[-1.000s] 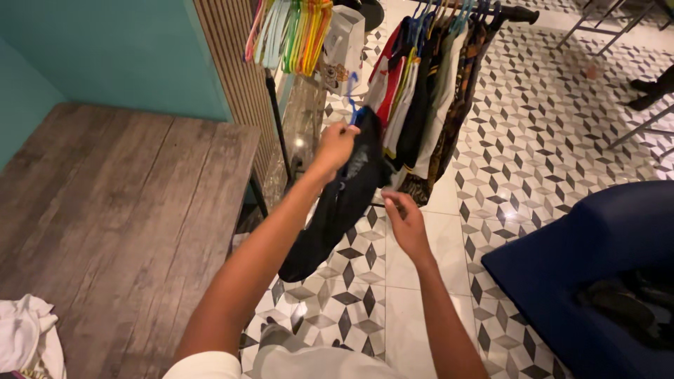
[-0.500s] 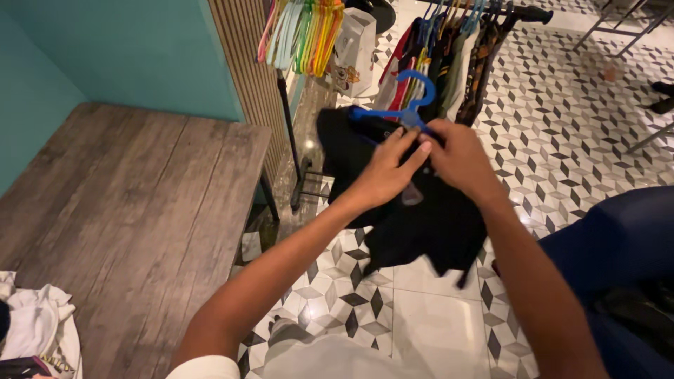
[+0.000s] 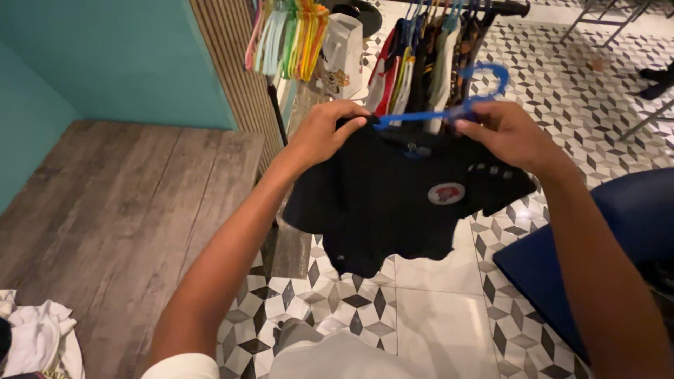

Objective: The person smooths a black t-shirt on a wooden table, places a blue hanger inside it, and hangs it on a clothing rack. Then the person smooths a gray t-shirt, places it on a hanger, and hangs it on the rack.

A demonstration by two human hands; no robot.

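I hold a small black shirt (image 3: pixel 393 203) spread out in front of me, with a round red and white patch on its chest. A blue plastic hanger (image 3: pixel 449 105) runs through its neck, hook pointing up and right. My left hand (image 3: pixel 324 132) grips the shirt's left shoulder and the hanger's end. My right hand (image 3: pixel 505 133) grips the right shoulder by the hanger's neck. Behind the shirt a clothes rack (image 3: pixel 428 49) carries several hung garments.
A wooden table (image 3: pixel 126 217) lies to my left with white cloth (image 3: pixel 31 340) at its near corner. Coloured empty hangers (image 3: pixel 288 35) hang by a slatted wall. A dark blue seat (image 3: pixel 597 245) stands on the right. The floor is patterned tile.
The shirt went from hanging bunched in my left hand to being stretched wide on the blue hanger. My hands moved apart to its two shoulders and rose.
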